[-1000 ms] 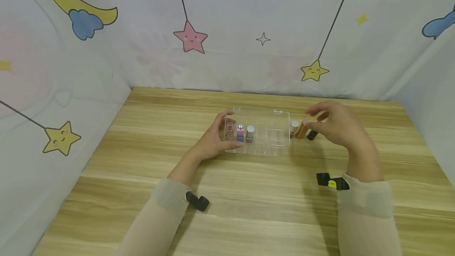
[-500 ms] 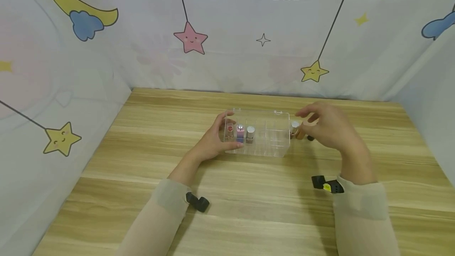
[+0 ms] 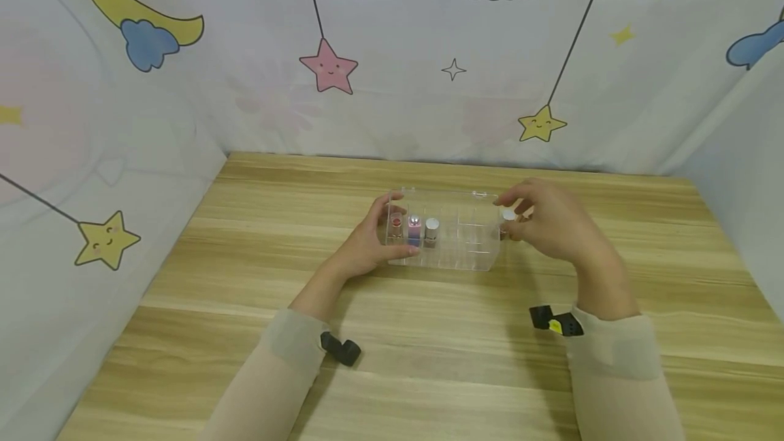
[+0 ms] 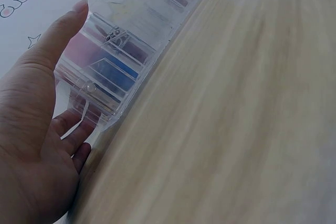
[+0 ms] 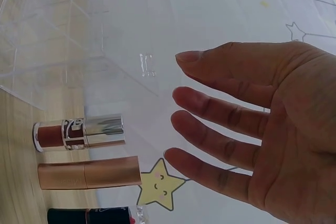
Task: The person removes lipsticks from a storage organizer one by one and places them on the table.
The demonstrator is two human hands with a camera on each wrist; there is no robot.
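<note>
My left hand (image 3: 363, 248) grips the left end of a clear lipstick organizer (image 3: 458, 263), thumb at the front and fingers behind. In its left slots stand a red-topped lipstick (image 3: 396, 225), a pink-and-blue tube (image 3: 414, 231) and a silver-capped lipstick (image 3: 431, 229). At the organizer's right side, my right hand (image 3: 560, 223) hovers with loosely bent fingers, holding nothing. The right wrist view shows a silver-capped lipstick (image 5: 105, 130), a copper lipstick tube (image 5: 89, 173) and a dark tube (image 5: 89, 216) standing in a row, apart from the fingers. My hand hides the last two in the head view.
All of this stands on a wood-grain table (image 3: 429, 359). Behind it hangs a white cloth (image 3: 392, 121) printed with stars, and cloth also borders both sides. The organizer's right-hand slots (image 3: 478, 233) hold no tubes.
My right hand has moved left, from over the dark and copper tubes to the silver-capped lipstick beside the organizer. My left hand and the organizer stay in place.
</note>
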